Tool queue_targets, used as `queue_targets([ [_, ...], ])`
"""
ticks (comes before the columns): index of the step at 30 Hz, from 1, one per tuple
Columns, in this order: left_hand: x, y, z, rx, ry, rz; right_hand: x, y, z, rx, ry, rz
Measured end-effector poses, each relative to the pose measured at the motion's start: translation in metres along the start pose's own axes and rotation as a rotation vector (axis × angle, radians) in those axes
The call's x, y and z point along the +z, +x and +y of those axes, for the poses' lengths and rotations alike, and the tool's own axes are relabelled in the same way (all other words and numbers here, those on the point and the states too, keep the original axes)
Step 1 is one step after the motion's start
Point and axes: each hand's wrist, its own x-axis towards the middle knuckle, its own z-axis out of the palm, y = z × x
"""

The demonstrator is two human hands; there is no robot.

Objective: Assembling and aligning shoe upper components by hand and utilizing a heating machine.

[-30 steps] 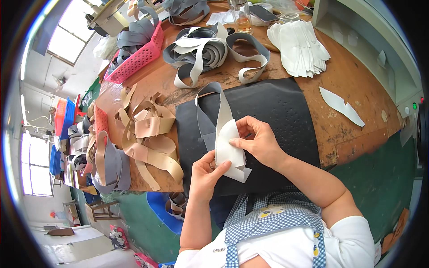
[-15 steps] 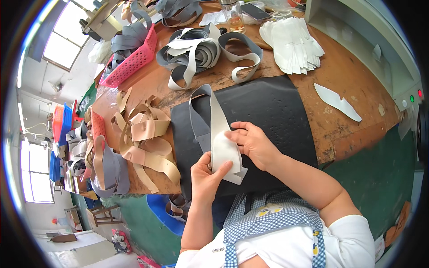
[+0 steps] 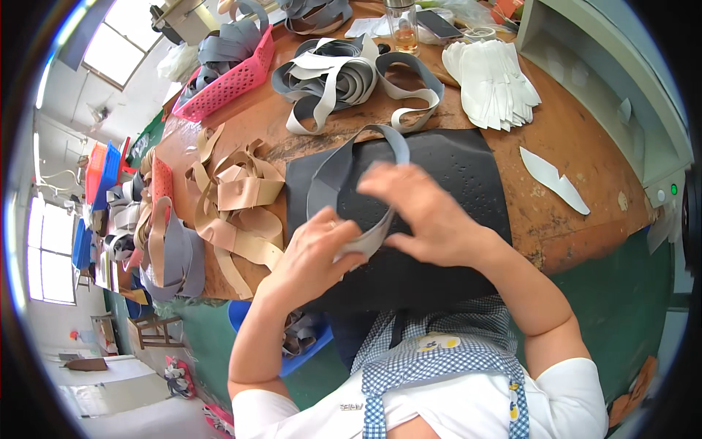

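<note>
My left hand [image 3: 314, 252] is closed on the lower end of a long strip of material [image 3: 333, 175], grey on one face and whitish on the other. The strip arches up from that hand in a loop over the black mat [image 3: 468, 183]. To its right is my right hand [image 3: 431, 216], blurred at the fingers, with thumb and fingers apart beside the loop. That hand covers part of the strip. Whether a separate white piece still lies on the strip I cannot tell.
A tangle of beige strips [image 3: 241, 190] lies left of the mat, with a coil of grey-white strip [image 3: 336, 77] behind it. Stacked white cut pieces [image 3: 490, 84] and one loose white piece [image 3: 553, 179] lie rightward. A pink basket [image 3: 230, 84] and a glass [image 3: 404, 33] stand farther back.
The strip's lower end has turned over and bent up toward my left hand, which moved left. My right hand has lifted away from the white piece, which no longer shows distinctly.
</note>
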Motion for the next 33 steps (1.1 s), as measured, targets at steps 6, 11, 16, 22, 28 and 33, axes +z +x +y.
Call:
queue_targets([
  [6, 0.037, 0.011, 0.014, -0.217, -0.019, 0.865, 0.005, -0.007, 0.016, 0.5, 0.515, -0.036],
  [11, 0.099, 0.018, 0.02, -0.465, -1.265, 0.729, 0.021, -0.04, 0.014, 0.648, 0.854, 0.096],
  [16, 0.109, 0.022, 0.028, -0.344, -1.449, 0.58, 0.02, -0.062, 0.011, 0.784, 1.186, 0.117],
  [22, 0.116, -0.009, 0.031, -0.195, -0.771, 0.462, 0.015, -0.045, 0.018, 0.833, 1.183, 0.2],
  [28, 0.075, 0.002, 0.055, -0.256, -0.443, 0.667, 0.014, -0.033, -0.003, 0.717, 0.902, 0.188],
  [33, 0.083, 0.006, 0.072, 0.23, -0.478, 0.684, 0.024, -0.033, 0.009, 0.841, 1.105, 0.153],
])
